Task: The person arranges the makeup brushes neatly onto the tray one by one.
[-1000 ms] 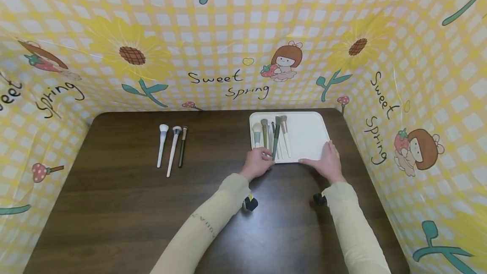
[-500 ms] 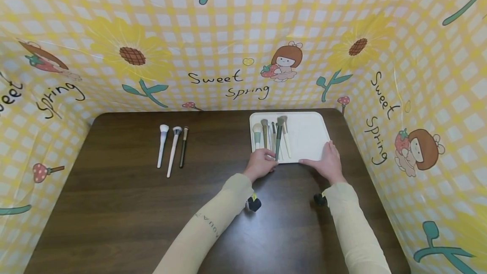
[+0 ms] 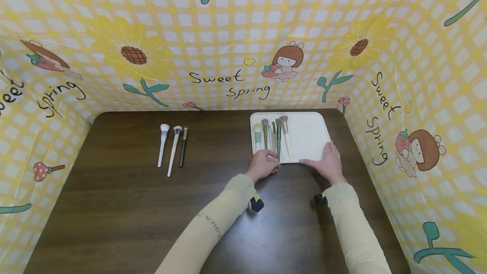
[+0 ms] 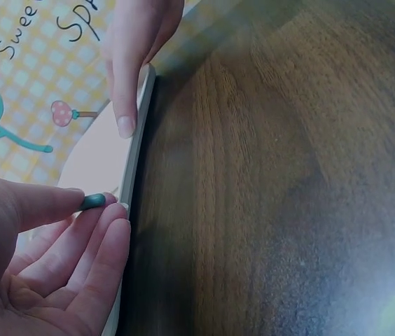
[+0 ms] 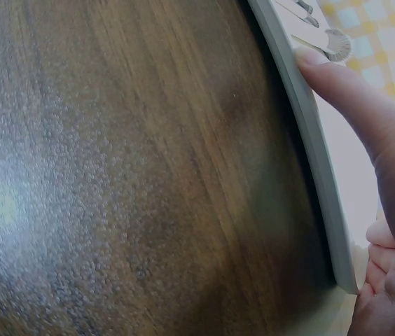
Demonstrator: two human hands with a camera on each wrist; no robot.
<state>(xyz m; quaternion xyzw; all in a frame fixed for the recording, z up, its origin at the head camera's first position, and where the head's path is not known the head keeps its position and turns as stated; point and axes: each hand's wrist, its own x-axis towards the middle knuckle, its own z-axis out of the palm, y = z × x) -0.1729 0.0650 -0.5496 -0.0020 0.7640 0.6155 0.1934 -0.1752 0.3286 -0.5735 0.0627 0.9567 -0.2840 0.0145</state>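
Note:
In the head view my left hand (image 3: 262, 165) pinches the handle end of a dark green makeup brush (image 3: 279, 138) at the front rim of a white tray (image 3: 310, 134). The left wrist view shows the green handle tip (image 4: 93, 201) between thumb and fingers. Several other brushes lie side by side in the tray's left half, among them a pale one with a mint band (image 3: 257, 138) and one with a white handle (image 3: 287, 141). My right hand (image 3: 330, 165) grips the tray's front right corner, thumb (image 5: 313, 57) over the front rim and fingers at the right side.
Three more makeup brushes lie on the dark wooden table (image 3: 125, 198) to the left: a white one (image 3: 162, 148), a longer one with a pale handle (image 3: 173, 150) and a thin dark one (image 3: 183, 148). A checked yellow cloth (image 3: 213, 45) stands behind and beside the table.
My left hand has shifted slightly right along the tray's front edge, and the dark green brush has moved right and straightened. The right hand stays at the corner.

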